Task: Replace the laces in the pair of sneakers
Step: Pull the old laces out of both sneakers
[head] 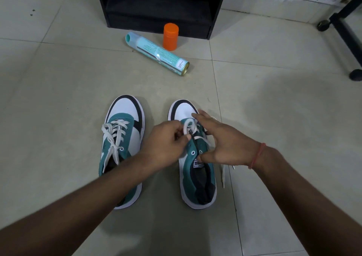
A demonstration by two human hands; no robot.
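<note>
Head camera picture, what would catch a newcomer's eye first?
Two teal and white sneakers on the tiled floor: the left sneaker is laced, while the left hand pinches the white lace on the right sneaker. Behind them, a spray can lies beside an upright orange cap.

2 teal-and-white sneakers side by side, left sneaker [122, 138] laced, right sneaker [195, 169] half-laced, white lace [188, 125] loose

Teal suede-like sneakers [196, 158], woven cloth laces [115, 136], glossy floor tiles [58, 79] (spray can [156, 53] with metal base).
</note>
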